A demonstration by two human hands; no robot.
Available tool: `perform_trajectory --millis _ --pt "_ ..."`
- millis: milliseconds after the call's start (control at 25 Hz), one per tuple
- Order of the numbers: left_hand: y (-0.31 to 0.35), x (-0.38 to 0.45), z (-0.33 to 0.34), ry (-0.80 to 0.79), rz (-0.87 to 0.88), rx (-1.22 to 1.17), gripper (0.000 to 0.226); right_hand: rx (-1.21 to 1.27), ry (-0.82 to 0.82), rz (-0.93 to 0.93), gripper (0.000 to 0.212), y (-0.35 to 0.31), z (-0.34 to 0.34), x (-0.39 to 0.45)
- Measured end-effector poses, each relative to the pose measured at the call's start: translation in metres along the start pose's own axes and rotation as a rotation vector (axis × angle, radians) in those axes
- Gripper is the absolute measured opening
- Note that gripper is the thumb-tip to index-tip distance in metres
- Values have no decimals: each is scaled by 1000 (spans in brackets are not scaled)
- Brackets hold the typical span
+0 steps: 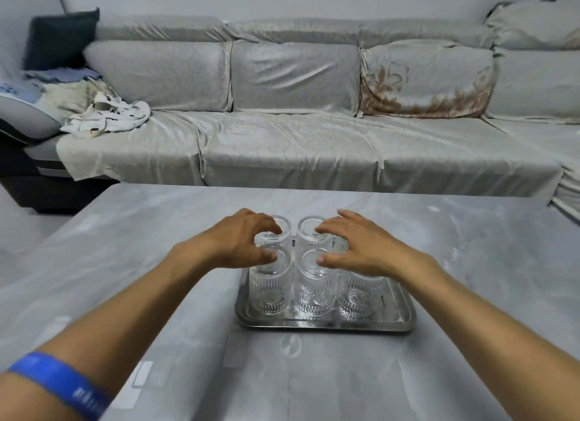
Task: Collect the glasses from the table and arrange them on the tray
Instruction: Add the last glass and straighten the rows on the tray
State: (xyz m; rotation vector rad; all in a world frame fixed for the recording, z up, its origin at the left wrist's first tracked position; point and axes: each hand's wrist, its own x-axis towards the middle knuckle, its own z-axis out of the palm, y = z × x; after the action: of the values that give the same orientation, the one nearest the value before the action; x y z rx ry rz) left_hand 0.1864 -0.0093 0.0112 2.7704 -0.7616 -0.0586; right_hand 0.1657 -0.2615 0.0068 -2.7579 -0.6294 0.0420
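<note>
A steel tray (323, 325) sits on the grey table (470, 263) in front of me. Several clear ribbed glasses stand on it in two rows, close together. The front row has a left glass (270, 295), a middle glass (315, 295) and a right glass (357, 298). My left hand (238, 241) hovers over the left pair, thumb at the front glass's top, fingertips at the back-left glass (284, 232). My right hand (361, 248) spreads over the middle and right glasses, hiding the back-right one. Neither hand closes around a glass.
A long sofa (298, 144) with a pale cover runs behind the table's far edge. A crumpled white cloth (106, 119) lies on its left end, and a dark cushion (59, 37) stands above it. A blue band (59, 383) is on my left forearm.
</note>
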Motion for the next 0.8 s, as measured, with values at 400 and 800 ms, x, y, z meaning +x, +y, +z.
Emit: perform_trajectory --millis 400,800 --pt "-3 1 5 51 -53 -84 49 206 74 21 59 21 2 0" --pt "4 -26 25 477 -213 -744 18 256 233 150 47 81 1 -40"
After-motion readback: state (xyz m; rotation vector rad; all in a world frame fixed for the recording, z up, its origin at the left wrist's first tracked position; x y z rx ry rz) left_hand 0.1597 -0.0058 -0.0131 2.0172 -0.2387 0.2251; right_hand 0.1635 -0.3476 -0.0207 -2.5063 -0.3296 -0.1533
